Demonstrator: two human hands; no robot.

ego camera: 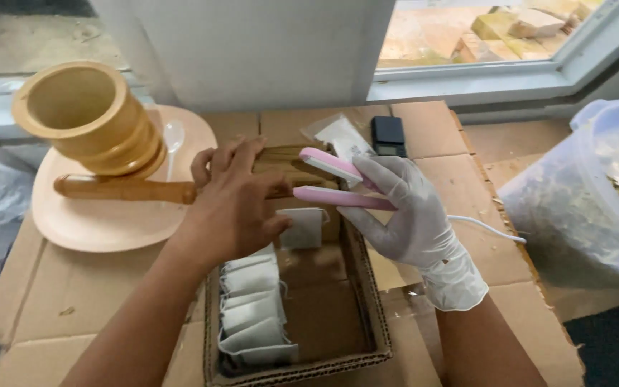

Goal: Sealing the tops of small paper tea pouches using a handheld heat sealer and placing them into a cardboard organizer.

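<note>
Carefully, the gloved right hand (413,218) gripped a pink sealer (338,180), its two arms spread apart and pointing left over the box (367,287). The bare left hand (234,204) pinched a small white sachet (302,228) by its left edge, just below the sealer's lower arm and above the row of sachets (252,308) standing along the box's left side. To do this well, the sachet's open edge needed to lie flat and straight between the arms, I judged, with the left fingers kept clear of the heated strip. The sealer's white cord (485,228) trailed right across the cardboard (73,294). A wooden mortar (87,118) and pestle (123,188) sat on a plate (94,226), well to the left.
</note>
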